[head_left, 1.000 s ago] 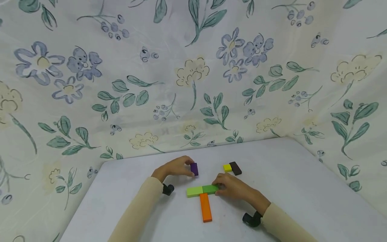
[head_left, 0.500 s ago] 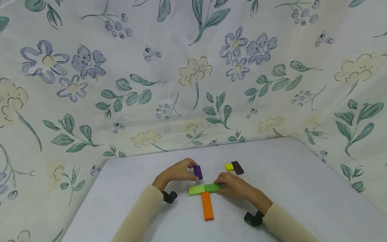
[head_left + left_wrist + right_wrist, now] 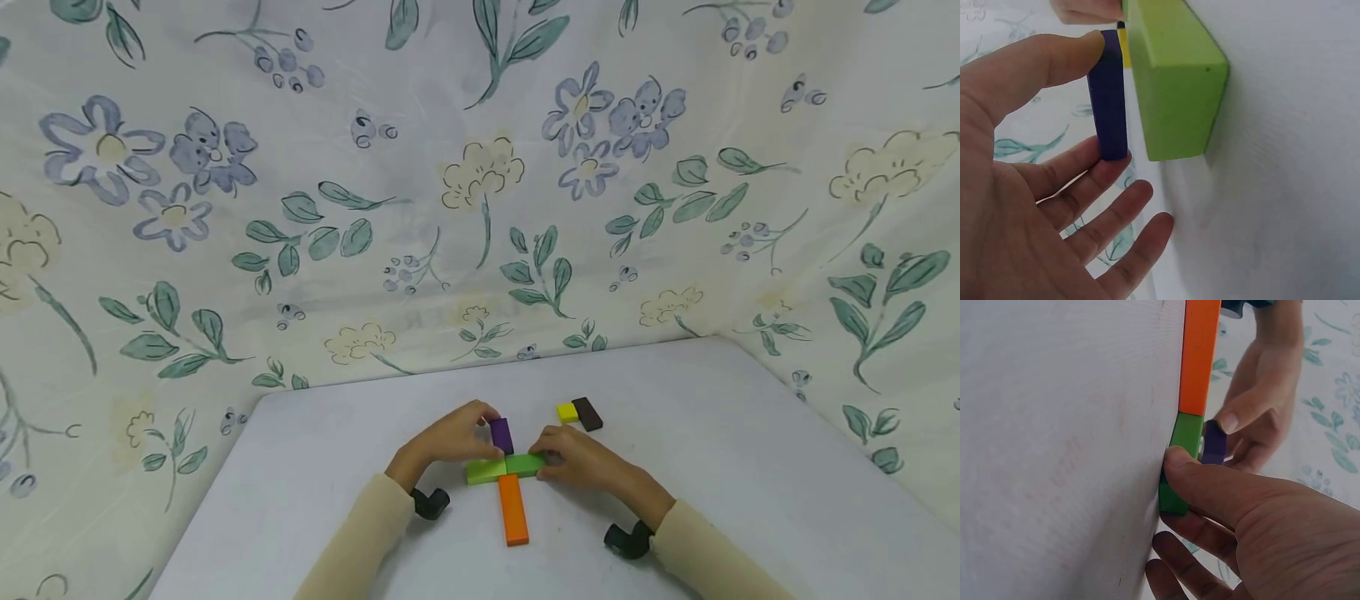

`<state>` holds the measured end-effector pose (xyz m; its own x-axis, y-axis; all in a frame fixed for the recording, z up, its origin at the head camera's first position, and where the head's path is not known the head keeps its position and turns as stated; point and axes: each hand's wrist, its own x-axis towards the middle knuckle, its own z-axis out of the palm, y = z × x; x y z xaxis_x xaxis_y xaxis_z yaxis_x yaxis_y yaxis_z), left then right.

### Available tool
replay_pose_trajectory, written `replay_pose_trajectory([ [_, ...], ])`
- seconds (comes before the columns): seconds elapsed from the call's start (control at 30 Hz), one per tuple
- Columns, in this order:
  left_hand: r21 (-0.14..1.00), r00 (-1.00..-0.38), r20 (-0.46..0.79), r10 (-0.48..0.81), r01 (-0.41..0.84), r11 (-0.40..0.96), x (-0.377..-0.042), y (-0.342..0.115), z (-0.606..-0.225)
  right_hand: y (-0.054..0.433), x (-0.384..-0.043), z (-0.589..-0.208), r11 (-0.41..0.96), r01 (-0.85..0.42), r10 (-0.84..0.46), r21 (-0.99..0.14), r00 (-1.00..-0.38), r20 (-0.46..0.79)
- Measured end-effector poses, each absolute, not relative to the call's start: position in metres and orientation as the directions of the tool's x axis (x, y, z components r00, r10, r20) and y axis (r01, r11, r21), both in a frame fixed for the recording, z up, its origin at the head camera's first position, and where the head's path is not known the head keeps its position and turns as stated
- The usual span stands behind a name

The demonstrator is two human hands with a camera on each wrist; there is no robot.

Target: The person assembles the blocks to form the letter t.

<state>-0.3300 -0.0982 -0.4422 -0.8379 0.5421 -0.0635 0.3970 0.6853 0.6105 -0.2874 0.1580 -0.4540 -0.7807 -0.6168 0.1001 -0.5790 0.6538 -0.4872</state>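
My left hand pinches a purple block between thumb and fingers, right behind the seam of two green blocks. In the left wrist view the purple block stands beside the light green block. My right hand grips the right end of the darker green block, thumb on its near side and fingers behind, as the right wrist view shows. The light green block lies end to end with it. An orange block extends from their seam toward me, forming a T.
A small yellow block and a dark brown block lie side by side farther back on the white table. Floral fabric hangs behind the table and on both sides. Each wrist carries a black camera mount.
My left hand has brought the purple block to the right and nearer me, up to the back of the green blocks. My right hand stays on the darker green block.
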Motion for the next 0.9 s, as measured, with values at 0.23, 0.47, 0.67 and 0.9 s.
replay_pose_trajectory([
  [0.23,0.586,-0.83,-0.036,0.556,0.434,0.685,-0.332,-0.1,-0.452,0.157,-0.286,-0.452,0.656,-0.571,-0.617,-0.494,-0.782,0.084],
  [0.47,0.551,-0.817,-0.02,0.576,0.472,0.689,-0.334,-0.1,-0.452,0.157,-0.286,-0.451,0.665,-0.577,-0.608,-0.474,-0.787,0.105],
  [0.67,0.547,-0.799,-0.043,0.6,0.484,0.684,-0.332,-0.1,-0.45,0.158,-0.287,-0.453,0.669,-0.581,-0.608,-0.465,-0.787,0.109],
  [0.9,0.476,-0.787,-0.126,0.604,0.486,0.733,-0.318,-0.097,-0.443,0.158,-0.287,-0.454,0.664,-0.583,-0.609,-0.468,-0.785,0.113],
])
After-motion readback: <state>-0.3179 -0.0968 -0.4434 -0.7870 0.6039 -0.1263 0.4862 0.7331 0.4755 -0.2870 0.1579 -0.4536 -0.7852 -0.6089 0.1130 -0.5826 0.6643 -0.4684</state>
